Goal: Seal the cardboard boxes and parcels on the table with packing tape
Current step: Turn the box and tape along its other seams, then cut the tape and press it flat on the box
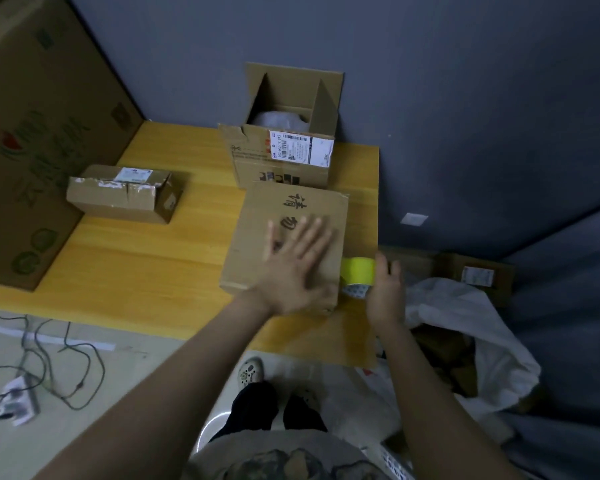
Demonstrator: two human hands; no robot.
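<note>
Cardboard first: the flat box [253,251] lies closed at centre right of the frame, near the right edge of the yellow table [146,265]. Its flaps are down and black characters are printed on its top. My left hand [298,268] rests on that top with the fingers straight and spread, palm down, pressing the flaps shut. My right hand [387,289] is curled round the yellow tape roll [359,271] and grips it against the box's right side, low on the edge nearest me. I cannot tell whether a strip is already stuck to the cardboard there; the hand and some blur hide it.

I judge that I am at the start of a tape run on this box. The next move calls for anchoring the tape end on the side wall, then drawing the roll up and across the seam. My left palm would hold the flaps flat and shift out of the tape's path as the roll comes.

Behind it, at upper centre, an open box [257,164] stands with its flaps up and a white shipping label on its front, so it is not yet sealed. At left centre a small box [118,199] with a label sits well apart. A large printed carton [32,150] fills the left edge. Off the table at right lie a white bag [465,313] and another labelled parcel [478,271]. Cables and a power strip [14,407] lie on the floor at lower left.
</note>
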